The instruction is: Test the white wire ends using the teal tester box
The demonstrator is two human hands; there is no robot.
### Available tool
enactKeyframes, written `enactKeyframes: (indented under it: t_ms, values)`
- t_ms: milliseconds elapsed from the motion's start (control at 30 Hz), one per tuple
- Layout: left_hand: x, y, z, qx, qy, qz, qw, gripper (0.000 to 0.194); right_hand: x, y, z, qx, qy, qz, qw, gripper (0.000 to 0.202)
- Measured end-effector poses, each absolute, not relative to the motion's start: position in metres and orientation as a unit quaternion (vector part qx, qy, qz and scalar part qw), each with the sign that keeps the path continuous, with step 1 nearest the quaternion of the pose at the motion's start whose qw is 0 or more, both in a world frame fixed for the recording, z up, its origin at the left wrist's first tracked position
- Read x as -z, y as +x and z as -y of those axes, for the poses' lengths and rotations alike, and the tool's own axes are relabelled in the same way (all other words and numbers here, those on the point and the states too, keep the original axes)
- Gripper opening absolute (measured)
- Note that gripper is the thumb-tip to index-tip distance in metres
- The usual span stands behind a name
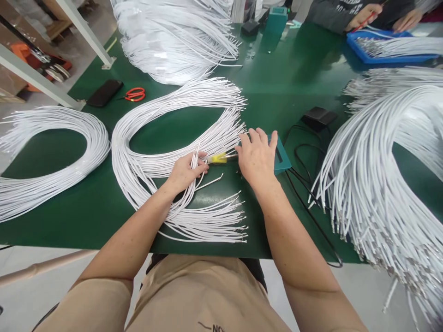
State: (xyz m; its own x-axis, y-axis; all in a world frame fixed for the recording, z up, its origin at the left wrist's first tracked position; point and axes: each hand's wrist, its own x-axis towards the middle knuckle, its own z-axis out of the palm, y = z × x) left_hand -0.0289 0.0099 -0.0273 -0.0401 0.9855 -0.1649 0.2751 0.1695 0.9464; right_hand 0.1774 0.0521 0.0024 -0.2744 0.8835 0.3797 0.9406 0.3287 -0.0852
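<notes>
My left hand [187, 172] is closed round a few white cables [188, 196], which loop down toward my body. Just past its fingertips is a yellow-and-clear handle [218, 158] with a thin metal shaft, like a screwdriver; whether my fingers grip it I cannot tell. My right hand [258, 154] lies with fingers spread over the near-left part of a teal box [282, 154], palm down. The shaft points at its thumb side. A large coiled bundle of white cables [148, 163] lies beyond my left hand, and loose cable ends with metal tips [221, 219] fan out nearer me.
More white cable bundles lie left [79, 152], at the back [173, 37] and right [367, 161]. Red-handled scissors [134, 94] sit beside a dark case [104, 93]. Black cords [304, 184] run near a black block [319, 118]. Another person's hands work over a blue tray [367, 55].
</notes>
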Motion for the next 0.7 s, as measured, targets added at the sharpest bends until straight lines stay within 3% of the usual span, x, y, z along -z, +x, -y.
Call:
enactKeyframes:
  t_ms: [200,333,400,567,700]
  values:
    - [0.025,-0.04,-0.008,-0.428,0.502,-0.572,0.488,0.059,-0.018,0.152,-0.029,-0.013,-0.454,0.854,0.254,0.027]
    - [0.027,-0.047,-0.008,-0.444,0.469,-0.552,0.527,0.044,-0.016,0.123,-0.003,-0.099,-0.248,0.941,0.208,0.027]
    - [0.027,-0.049,-0.008,-0.444,0.459,-0.552,0.536,0.038,-0.011,0.113,0.005,-0.093,-0.245,0.95,0.173,0.025]
    - [0.017,-0.055,-0.008,-0.414,0.474,-0.549,0.55,0.053,-0.003,0.11,0.01,-0.088,-0.274,0.949,0.127,0.024]
    - [0.001,-0.061,-0.004,-0.401,0.473,-0.555,0.555,0.05,-0.002,0.113,0.01,-0.126,-0.311,0.937,0.095,0.03]
